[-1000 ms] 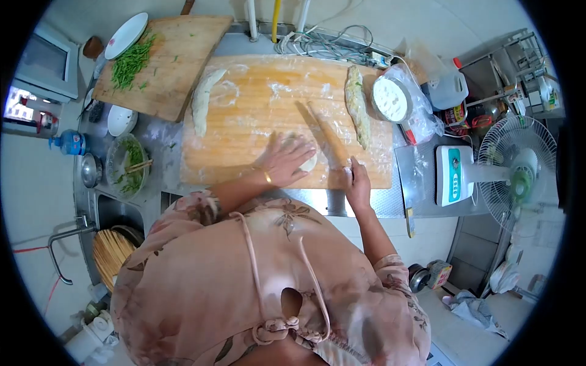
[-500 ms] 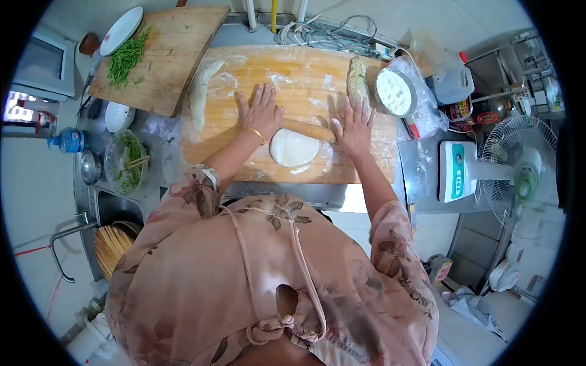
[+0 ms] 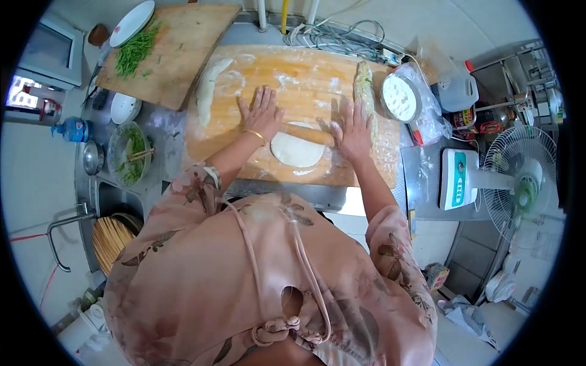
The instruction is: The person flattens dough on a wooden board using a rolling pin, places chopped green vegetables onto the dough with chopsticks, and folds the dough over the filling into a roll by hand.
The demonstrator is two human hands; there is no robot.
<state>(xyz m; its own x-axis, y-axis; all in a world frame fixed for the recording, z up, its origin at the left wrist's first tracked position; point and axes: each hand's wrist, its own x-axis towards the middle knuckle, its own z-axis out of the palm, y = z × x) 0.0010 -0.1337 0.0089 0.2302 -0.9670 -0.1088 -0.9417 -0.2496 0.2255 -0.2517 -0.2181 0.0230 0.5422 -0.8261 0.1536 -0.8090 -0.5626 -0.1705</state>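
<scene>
A wooden rolling pin (image 3: 308,133) lies crosswise on a flat white round of dough (image 3: 296,154). My left hand (image 3: 261,114) rests palm down at the pin's left end, fingers stretched out. At the other end, my right hand (image 3: 354,134) lies flat with its fingers extended, covering that tip. Flour dusts the wooden board (image 3: 238,160) beneath. A long pale roll of dough (image 3: 207,91) sits on the board's left side. On the right, beyond my right fingers, is a dough strip with green flecks (image 3: 364,85), partly hidden by the hand.
A bowl of white flour (image 3: 400,97) stands right of the board, near a scale (image 3: 459,179) and a fan (image 3: 522,186). At left are a cutting board (image 3: 177,58) with chopped greens (image 3: 135,53), a glass bowl (image 3: 112,160) with greens and chopsticks, and a sink (image 3: 116,198).
A strip of dough now shows beyond the far side of the rolling pin, and the round looks wider. Both hands remain on the pin's ends. The whole view has shifted slightly.
</scene>
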